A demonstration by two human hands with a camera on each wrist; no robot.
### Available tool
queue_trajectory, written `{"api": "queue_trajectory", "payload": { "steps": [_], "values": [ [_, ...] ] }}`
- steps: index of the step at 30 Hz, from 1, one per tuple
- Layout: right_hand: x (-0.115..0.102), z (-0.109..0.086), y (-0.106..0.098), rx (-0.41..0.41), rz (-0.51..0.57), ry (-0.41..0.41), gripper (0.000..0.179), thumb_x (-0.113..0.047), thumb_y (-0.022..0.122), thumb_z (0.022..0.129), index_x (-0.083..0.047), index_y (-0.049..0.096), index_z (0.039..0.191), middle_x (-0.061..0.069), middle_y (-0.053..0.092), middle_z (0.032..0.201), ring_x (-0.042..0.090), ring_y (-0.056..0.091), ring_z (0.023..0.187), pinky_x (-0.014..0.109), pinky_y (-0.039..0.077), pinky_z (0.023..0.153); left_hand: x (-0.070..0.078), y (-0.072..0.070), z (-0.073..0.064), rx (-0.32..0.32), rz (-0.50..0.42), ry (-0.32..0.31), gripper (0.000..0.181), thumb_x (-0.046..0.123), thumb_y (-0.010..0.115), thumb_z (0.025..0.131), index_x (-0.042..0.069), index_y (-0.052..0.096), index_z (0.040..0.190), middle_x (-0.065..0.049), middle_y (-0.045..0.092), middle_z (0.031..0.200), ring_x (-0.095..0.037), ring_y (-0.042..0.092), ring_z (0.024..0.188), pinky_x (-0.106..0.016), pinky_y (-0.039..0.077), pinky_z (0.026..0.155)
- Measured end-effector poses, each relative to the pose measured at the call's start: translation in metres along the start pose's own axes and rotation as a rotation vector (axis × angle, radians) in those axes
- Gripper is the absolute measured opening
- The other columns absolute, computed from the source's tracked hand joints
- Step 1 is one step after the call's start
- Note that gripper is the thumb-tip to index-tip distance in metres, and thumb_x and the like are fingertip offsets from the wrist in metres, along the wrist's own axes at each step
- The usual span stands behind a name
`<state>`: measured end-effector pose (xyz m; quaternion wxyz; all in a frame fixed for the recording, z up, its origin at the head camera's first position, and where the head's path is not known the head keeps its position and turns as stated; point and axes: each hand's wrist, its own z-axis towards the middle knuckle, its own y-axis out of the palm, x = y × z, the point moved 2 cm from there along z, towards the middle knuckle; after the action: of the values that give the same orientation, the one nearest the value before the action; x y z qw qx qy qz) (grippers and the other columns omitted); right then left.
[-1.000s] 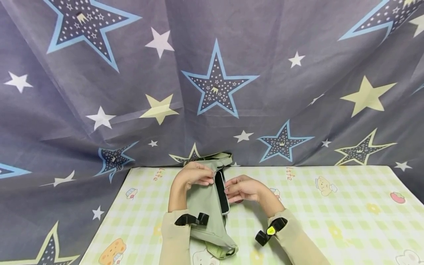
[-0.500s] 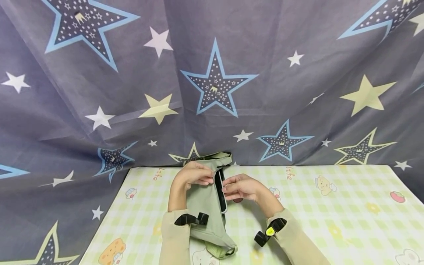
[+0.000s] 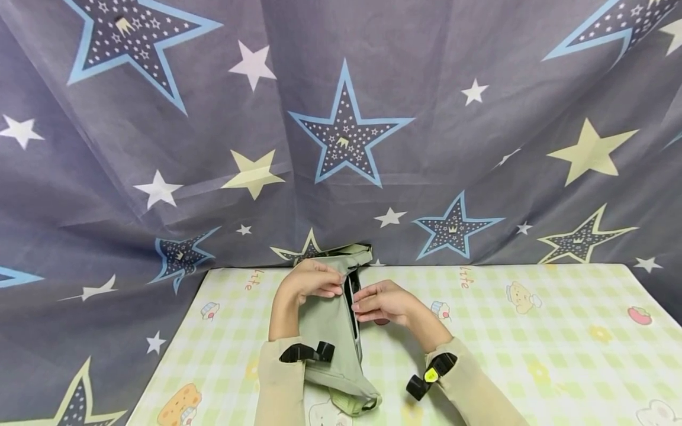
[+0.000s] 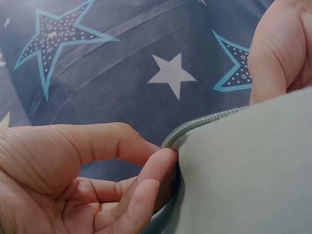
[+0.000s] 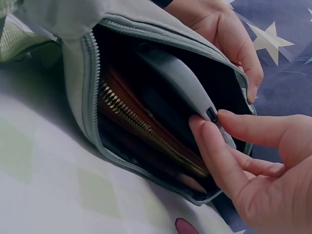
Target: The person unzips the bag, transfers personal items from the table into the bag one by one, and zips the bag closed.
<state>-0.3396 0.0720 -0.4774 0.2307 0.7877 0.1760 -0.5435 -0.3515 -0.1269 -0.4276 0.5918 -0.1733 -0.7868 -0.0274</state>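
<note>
A sage-green waist bag (image 3: 325, 334) lies on the table, its zipped mouth gaping toward the right. My left hand (image 3: 311, 279) pinches the bag's edge near the end of the zipper (image 4: 204, 119). With thumb and fingers, my right hand (image 3: 386, 303) pinches the end of a phone (image 5: 183, 75) in a pale grey case, at a small dark cutout. Most of the phone is inside the bag's mouth. Beside it in the bag sits a brown wallet (image 5: 127, 90) with a gold-toned zipper. The bag's dark interior hides the phone's far end.
A green-and-white checked cloth with cartoon prints covers the table (image 3: 533, 349). Behind it hangs a dark curtain (image 3: 426, 165) with star patterns, close to the bag's far end. A strap buckle (image 3: 367, 405) lies at the bag's near end.
My right hand has moved left with the phone, which has slid deeper into the bag; its black face now shows only as a narrow strip. My left hand keeps its hold on the bag.
</note>
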Motion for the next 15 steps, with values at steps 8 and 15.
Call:
{"api": "queue_trajectory", "payload": {
  "steps": [8,15],
  "values": [
    [-0.0007,0.0017,0.0012,0.029,-0.025,-0.02,0.022,0.007,0.063,0.093,0.015,0.062,0.114,0.002,0.073,0.081,0.014,0.073,0.074,0.029,0.066,0.076,0.001,-0.0014,0.0022,0.001,-0.008,0.002,0.024,0.001,0.064,0.091,-0.012,0.069,0.111,0.001,0.072,0.07,-0.007,0.071,0.067,-0.018,0.062,0.065],
    [-0.0003,0.0011,0.0017,0.042,-0.08,-0.066,0.025,0.005,0.067,0.091,0.017,0.064,0.114,0.004,0.076,0.083,0.015,0.074,0.073,0.029,0.066,0.071,0.0027,-0.0015,-0.0015,0.008,0.002,0.018,0.025,0.001,0.064,0.09,-0.012,0.07,0.112,0.001,0.072,0.07,-0.007,0.071,0.066,-0.018,0.062,0.065]
  ]
}}
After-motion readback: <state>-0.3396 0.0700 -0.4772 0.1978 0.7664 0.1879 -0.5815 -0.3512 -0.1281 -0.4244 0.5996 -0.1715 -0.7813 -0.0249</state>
